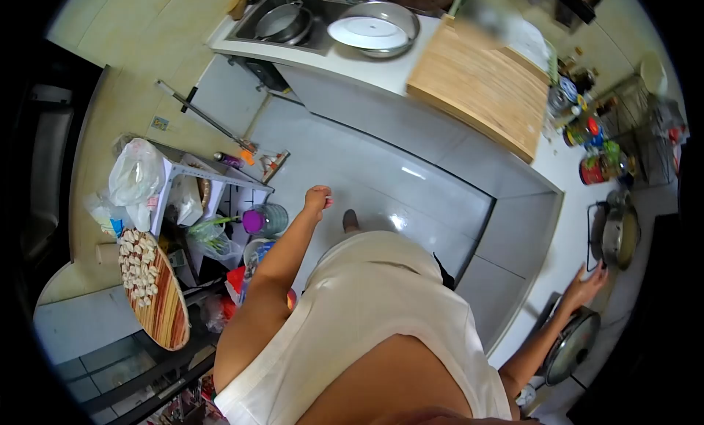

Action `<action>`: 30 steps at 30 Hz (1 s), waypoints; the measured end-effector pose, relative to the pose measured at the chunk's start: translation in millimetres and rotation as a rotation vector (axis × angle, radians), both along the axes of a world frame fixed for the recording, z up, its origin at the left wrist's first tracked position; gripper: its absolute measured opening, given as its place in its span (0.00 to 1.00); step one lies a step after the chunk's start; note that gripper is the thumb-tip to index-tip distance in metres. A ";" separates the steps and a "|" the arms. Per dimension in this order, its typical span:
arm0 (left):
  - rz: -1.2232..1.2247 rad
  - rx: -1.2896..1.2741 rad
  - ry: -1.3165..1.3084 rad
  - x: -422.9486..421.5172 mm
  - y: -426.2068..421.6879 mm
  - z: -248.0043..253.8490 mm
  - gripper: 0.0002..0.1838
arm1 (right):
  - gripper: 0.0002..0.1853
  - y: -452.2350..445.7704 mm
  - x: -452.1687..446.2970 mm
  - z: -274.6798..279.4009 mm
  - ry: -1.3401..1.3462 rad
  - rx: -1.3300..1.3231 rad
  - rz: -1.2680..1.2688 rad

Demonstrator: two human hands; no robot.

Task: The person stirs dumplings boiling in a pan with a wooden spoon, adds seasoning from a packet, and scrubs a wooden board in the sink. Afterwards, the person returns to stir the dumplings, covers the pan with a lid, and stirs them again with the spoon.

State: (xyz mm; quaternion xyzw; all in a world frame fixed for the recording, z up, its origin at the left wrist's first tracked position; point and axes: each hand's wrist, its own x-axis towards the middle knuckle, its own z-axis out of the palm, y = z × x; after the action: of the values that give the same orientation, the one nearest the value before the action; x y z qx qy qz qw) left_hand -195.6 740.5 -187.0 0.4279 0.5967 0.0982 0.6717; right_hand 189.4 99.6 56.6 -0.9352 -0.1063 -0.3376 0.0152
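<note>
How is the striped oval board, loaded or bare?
Partly loaded: small white pieces crowd one end of the striped oval board; the other end is bare.

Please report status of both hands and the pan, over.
Left hand above floor, fingers curled. Right hand at near edge of pan, grip unclear. Lidded pot close beside right forearm.

Room between shelf [233, 181] and counter [559, 253] (mop [213, 122] intrudes near shelf).

Cream shirt [389, 278], purple lid [253, 220] — brown-striped board [168, 308]
</note>
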 end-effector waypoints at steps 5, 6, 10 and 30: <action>0.079 0.049 -0.109 -33.9 98.1 17.2 0.07 | 0.31 307.4 -51.8 12.6 0.164 0.033 0.427; 0.103 0.062 -0.137 -37.8 116.3 22.4 0.09 | 0.32 357.3 -64.5 15.6 0.205 0.078 0.534; 0.167 0.094 -0.164 -44.1 178.2 52.9 0.16 | 0.31 518.0 -102.2 21.2 0.292 0.142 0.835; 0.505 0.152 -0.101 -65.4 470.7 61.9 0.11 | 0.39 1195.9 90.0 -150.2 1.426 1.075 0.540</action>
State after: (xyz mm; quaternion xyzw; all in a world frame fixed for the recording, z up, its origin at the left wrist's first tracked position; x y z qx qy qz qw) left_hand -261.0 1211.1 -125.1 0.3090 0.6413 0.3283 0.6208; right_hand 279.4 1295.5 -93.7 -0.7325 -0.1150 0.3276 0.5855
